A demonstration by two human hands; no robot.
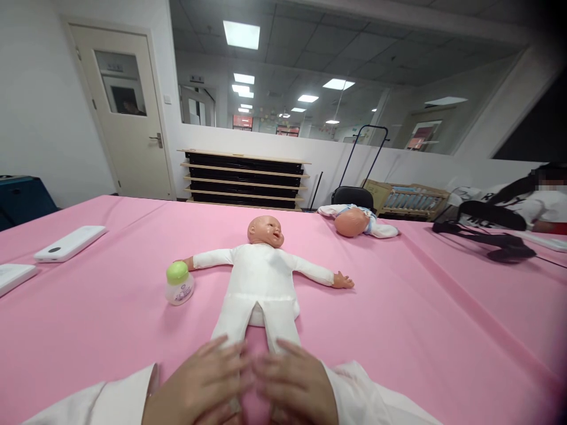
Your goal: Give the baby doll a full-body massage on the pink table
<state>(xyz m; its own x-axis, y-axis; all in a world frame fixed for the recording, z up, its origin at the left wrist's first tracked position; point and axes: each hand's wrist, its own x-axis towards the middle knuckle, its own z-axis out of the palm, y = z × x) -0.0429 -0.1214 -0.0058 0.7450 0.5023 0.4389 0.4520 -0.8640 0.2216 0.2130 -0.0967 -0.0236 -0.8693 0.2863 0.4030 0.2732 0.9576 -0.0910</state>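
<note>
A baby doll (262, 277) with a white cloth body lies on its back on the pink-covered table (398, 330). Its arms stretch out to both sides and its legs point toward me. Over the doll's lower legs is my left hand (201, 381), back upward, its fingers extended and slightly smeared. Beside it, fingertips facing inward, my right hand (296, 381) is held the same way over the other leg. Both hands look open, and they hide the doll's feet. A small frosted jar with a green lid (178, 283) stands by the doll's hand on the left.
A second doll (352, 221) in light clothing lies at the table's far edge. White flat devices (71, 243) rest at the left. A black strap-like object (487, 233) is at the right, near another person (547, 203). Stacked boards (245, 177) stand against the wall.
</note>
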